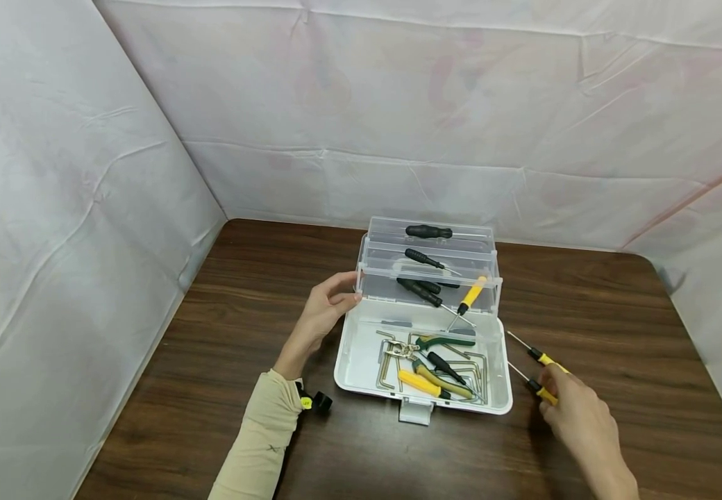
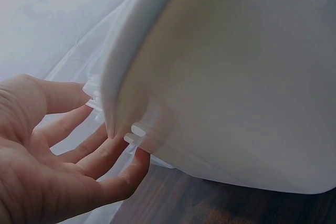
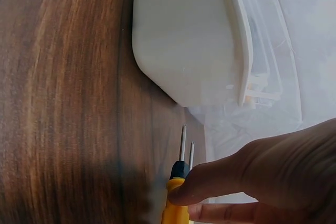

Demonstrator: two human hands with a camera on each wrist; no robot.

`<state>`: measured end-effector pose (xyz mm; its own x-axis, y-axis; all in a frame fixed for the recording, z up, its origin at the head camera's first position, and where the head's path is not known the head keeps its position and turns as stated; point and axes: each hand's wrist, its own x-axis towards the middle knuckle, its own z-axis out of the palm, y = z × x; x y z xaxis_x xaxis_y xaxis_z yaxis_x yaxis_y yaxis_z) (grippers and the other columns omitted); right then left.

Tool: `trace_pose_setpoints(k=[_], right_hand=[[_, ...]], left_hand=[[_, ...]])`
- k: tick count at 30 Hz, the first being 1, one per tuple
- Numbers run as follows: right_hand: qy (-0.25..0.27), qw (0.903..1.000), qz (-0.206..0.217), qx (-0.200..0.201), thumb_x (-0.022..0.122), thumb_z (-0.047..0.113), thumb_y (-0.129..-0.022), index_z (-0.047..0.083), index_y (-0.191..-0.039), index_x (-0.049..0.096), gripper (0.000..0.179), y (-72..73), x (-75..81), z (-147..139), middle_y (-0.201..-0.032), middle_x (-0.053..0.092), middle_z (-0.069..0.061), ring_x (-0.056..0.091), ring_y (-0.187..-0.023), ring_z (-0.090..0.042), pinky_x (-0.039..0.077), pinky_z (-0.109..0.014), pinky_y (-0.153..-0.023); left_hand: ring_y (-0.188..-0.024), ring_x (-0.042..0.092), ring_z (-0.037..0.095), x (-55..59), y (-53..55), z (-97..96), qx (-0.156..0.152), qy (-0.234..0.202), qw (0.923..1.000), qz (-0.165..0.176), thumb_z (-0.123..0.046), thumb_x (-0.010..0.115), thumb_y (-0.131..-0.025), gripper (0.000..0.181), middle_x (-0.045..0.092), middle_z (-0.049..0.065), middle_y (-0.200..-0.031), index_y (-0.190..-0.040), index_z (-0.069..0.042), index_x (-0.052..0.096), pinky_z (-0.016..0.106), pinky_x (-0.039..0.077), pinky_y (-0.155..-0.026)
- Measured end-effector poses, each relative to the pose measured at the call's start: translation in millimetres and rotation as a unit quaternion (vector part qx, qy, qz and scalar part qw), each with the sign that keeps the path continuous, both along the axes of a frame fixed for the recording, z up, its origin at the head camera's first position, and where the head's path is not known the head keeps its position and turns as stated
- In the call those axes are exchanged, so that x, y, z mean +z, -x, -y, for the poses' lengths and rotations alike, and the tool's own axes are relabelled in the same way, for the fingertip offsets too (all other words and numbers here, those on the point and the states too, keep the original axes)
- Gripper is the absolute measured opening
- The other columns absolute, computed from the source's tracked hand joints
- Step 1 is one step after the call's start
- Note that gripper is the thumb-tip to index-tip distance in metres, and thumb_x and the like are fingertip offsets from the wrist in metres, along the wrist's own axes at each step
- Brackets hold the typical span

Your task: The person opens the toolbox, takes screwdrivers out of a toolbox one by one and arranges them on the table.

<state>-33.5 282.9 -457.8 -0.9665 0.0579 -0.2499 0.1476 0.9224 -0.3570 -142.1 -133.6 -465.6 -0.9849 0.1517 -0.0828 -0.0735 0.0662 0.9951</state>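
A white toolbox (image 1: 345, 368) stands opened, its clear tiered trays (image 1: 370, 243) raised at the back. My left hand (image 1: 325, 305) holds the toolbox at its rear left corner; the left wrist view shows thumb and fingers about the clear hinge parts (image 2: 94, 95). To the right of the box lie two yellow-and-black screwdrivers, side by side. My right hand (image 1: 580, 417) pinches the handle of the nearer screwdriver (image 1: 545, 394), its shaft towards the box. The farther screwdriver (image 1: 548, 358) lies just beyond the fingers. In the right wrist view, the thumb crosses the yellow handle (image 3: 176, 211).
Inside the box lie green-handled pliers (image 1: 445, 342), a yellow screwdriver (image 1: 419, 382), a black-handled one (image 1: 445, 367) and several hex keys (image 1: 386, 371). The trays hold black screwdrivers (image 1: 428, 231) and another yellow one (image 1: 472, 294). White sheeting (image 1: 361, 187) walls the wooden table (image 1: 242, 292).
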Motion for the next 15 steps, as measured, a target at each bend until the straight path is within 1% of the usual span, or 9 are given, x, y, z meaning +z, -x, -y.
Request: trace_pose_setpoints(k=[5, 11, 15], right_hand=[[-0.001, 1.0, 0.007, -0.002, 0.075, 0.008, -0.084, 0.01, -0.118, 0.061, 0.037, 0.2, -2.0, 0.1, -0.108, 0.07, -0.021, 0.068, -0.082, -0.047, 0.047, -0.052, -0.054], [-0.002, 1.0, 0.004, -0.004, 0.075, 0.007, -0.083, 0.011, -0.115, 0.061, 0.035, -0.9, -5.6, -0.6, -0.105, 0.07, -0.019, 0.068, -0.082, -0.047, 0.047, -0.052, -0.054], [-0.003, 1.0, -0.002, -0.005, 0.075, 0.005, -0.082, 0.011, -0.114, 0.061, 0.035, -1.7, -7.6, 0.0, -0.107, 0.07, -0.02, 0.068, -0.083, -0.047, 0.047, -0.052, -0.054]], left_hand=[[-0.124, 0.068, 0.04, -0.3, 0.1, 0.2, 0.0, 0.003, 1.0, -0.003, -0.005, 0.067, -0.1, 0.046, 0.054, 0.01, -0.155, -0.146, -0.009, 0.059, 0.045, 0.052, -0.107], [-0.123, 0.068, 0.039, -0.2, -0.4, 0.1, 0.002, 0.004, 1.0, 0.0, -0.005, 0.068, -0.1, 0.047, 0.054, 0.01, -0.155, -0.146, -0.009, 0.059, 0.041, 0.052, -0.105], [-0.124, 0.067, 0.04, -0.2, -0.6, -0.2, 0.002, 0.001, 1.0, 0.003, -0.005, 0.068, -0.1, 0.047, 0.054, 0.01, -0.155, -0.146, -0.009, 0.059, 0.042, 0.052, -0.105]])
